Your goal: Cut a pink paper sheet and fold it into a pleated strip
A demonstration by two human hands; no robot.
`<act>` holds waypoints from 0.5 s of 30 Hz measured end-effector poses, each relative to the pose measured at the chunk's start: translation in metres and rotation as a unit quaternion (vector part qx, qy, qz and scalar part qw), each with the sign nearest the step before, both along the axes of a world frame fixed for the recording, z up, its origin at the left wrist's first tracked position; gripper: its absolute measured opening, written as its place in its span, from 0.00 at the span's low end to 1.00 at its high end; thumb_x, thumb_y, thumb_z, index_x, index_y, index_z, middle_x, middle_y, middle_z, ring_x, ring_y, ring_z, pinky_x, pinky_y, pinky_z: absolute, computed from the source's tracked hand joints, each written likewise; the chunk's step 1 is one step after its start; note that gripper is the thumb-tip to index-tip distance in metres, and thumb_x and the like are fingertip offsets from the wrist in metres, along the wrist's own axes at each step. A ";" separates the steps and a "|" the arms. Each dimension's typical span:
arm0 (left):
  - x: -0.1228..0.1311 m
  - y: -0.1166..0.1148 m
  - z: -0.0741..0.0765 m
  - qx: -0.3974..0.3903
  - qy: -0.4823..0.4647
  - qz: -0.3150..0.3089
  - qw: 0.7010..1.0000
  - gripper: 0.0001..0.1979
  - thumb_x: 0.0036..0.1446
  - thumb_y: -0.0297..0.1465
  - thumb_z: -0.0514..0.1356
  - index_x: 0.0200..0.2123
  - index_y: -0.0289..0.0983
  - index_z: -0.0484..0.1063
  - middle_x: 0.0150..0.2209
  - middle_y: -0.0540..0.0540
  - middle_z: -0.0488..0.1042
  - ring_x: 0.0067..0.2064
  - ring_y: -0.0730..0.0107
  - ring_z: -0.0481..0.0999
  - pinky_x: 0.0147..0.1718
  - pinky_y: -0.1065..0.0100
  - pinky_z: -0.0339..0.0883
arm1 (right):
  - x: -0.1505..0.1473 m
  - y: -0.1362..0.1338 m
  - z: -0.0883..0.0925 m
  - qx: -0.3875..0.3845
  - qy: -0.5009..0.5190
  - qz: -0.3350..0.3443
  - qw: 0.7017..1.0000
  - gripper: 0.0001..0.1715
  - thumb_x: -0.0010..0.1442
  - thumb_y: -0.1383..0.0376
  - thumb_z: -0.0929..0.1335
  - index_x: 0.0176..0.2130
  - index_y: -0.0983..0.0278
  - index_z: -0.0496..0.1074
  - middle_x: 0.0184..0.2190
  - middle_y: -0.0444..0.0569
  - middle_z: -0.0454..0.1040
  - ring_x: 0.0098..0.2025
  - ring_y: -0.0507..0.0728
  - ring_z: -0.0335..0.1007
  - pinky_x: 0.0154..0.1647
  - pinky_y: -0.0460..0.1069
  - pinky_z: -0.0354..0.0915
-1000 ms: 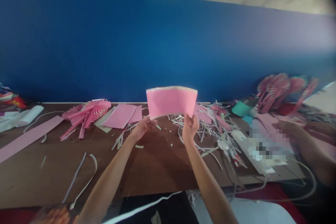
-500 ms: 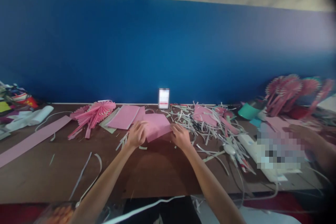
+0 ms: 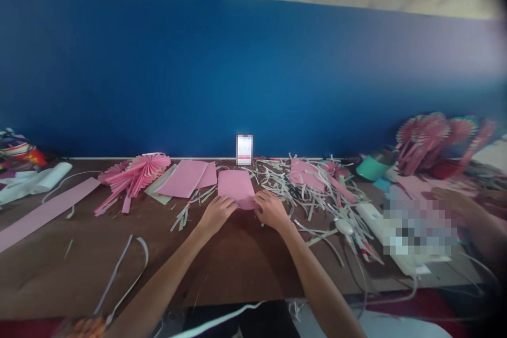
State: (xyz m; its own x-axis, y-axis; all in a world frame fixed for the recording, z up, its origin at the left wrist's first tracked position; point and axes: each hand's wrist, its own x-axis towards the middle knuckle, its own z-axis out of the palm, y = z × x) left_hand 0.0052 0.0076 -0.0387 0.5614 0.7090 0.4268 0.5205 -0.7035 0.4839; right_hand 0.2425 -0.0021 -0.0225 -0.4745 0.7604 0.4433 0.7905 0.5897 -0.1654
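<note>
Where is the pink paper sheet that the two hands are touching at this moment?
In the head view, the pink paper sheet lies flat on the brown table near the centre, between the left hand and right hand, left of the paper strip pile.

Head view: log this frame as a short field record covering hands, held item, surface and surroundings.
left hand: on near edge of pink sheet
right hand: on the same edge
sheet: flat on brown table
left of sheet: pink paper fans
right of sheet: pile of paper strips
far right: another person's hand
</note>
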 end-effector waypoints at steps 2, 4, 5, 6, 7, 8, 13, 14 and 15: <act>-0.005 0.001 -0.001 0.013 0.018 0.009 1.000 0.13 0.59 0.27 0.53 0.45 0.42 0.72 0.44 0.41 0.73 0.49 0.58 0.67 0.50 0.58 0.55 | -0.003 -0.001 0.001 -0.002 -0.002 0.027 1.000 0.11 0.56 0.67 0.67 0.41 0.62 0.69 0.41 0.52 0.70 0.46 0.60 0.61 0.47 0.53 0.59; -0.007 0.003 -0.001 0.022 0.038 0.013 0.999 0.14 0.60 0.27 0.53 0.47 0.42 0.71 0.45 0.41 0.72 0.50 0.58 0.67 0.50 0.59 0.55 | -0.005 -0.002 0.000 0.001 -0.004 0.056 0.998 0.09 0.58 0.64 0.67 0.41 0.61 0.70 0.43 0.52 0.70 0.47 0.59 0.61 0.47 0.53 0.58; -0.008 0.004 -0.001 0.024 0.048 0.008 0.999 0.14 0.60 0.27 0.52 0.47 0.42 0.71 0.45 0.41 0.72 0.50 0.59 0.66 0.50 0.59 0.55 | -0.006 -0.002 -0.001 0.001 -0.009 0.067 0.998 0.07 0.60 0.64 0.66 0.40 0.60 0.71 0.43 0.51 0.71 0.46 0.59 0.62 0.46 0.52 0.58; -0.008 0.005 0.000 0.022 0.057 0.000 0.998 0.13 0.60 0.27 0.52 0.46 0.42 0.71 0.46 0.41 0.72 0.50 0.59 0.66 0.50 0.59 0.55 | -0.008 -0.001 -0.003 -0.002 -0.016 0.076 0.997 0.06 0.61 0.64 0.66 0.39 0.60 0.72 0.41 0.50 0.71 0.45 0.58 0.62 0.46 0.52 0.58; -0.008 0.006 -0.001 0.017 0.063 -0.011 0.998 0.13 0.60 0.27 0.52 0.46 0.42 0.71 0.46 0.41 0.72 0.50 0.59 0.66 0.50 0.59 0.55 | -0.009 0.000 -0.005 -0.006 -0.026 0.081 0.996 0.06 0.61 0.64 0.65 0.37 0.60 0.72 0.39 0.50 0.72 0.44 0.57 0.63 0.45 0.51 0.58; -0.008 0.006 -0.001 0.012 0.067 -0.021 0.997 0.12 0.60 0.27 0.52 0.45 0.41 0.71 0.46 0.42 0.71 0.50 0.59 0.66 0.50 0.59 0.55 | -0.009 0.001 -0.008 -0.010 -0.038 0.084 0.996 0.06 0.62 0.64 0.65 0.36 0.60 0.73 0.37 0.49 0.72 0.43 0.57 0.63 0.44 0.50 0.59; -0.009 0.005 -0.001 -0.012 0.062 -0.021 0.998 0.12 0.61 0.32 0.52 0.42 0.41 0.74 0.42 0.41 0.71 0.46 0.59 0.67 0.49 0.60 0.55 | -0.012 0.005 -0.020 -0.017 -0.075 0.066 0.995 0.08 0.62 0.64 0.65 0.33 0.62 0.72 0.33 0.48 0.70 0.41 0.56 0.64 0.42 0.50 0.59; -0.009 0.005 -0.001 -0.021 0.051 -0.022 0.998 0.11 0.61 0.32 0.52 0.41 0.41 0.74 0.41 0.41 0.71 0.45 0.59 0.67 0.49 0.61 0.56 | -0.012 0.005 -0.021 -0.019 -0.075 0.061 0.995 0.08 0.62 0.64 0.64 0.33 0.62 0.72 0.33 0.48 0.70 0.41 0.56 0.64 0.42 0.50 0.59; -0.010 0.004 -0.001 -0.033 0.035 -0.024 0.999 0.11 0.60 0.33 0.53 0.40 0.41 0.75 0.39 0.42 0.71 0.44 0.60 0.68 0.48 0.61 0.56 | -0.012 0.005 -0.022 -0.021 -0.073 0.057 0.996 0.08 0.63 0.65 0.64 0.34 0.62 0.71 0.33 0.49 0.70 0.41 0.56 0.64 0.42 0.50 0.59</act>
State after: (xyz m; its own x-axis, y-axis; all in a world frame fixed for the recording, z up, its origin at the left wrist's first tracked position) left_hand -0.0050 0.0119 -0.0399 0.6225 0.7058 0.3382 0.5209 -0.6961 0.4940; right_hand 0.2305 0.0033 -0.0442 -0.6152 0.7151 0.3320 0.7366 0.6714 -0.0811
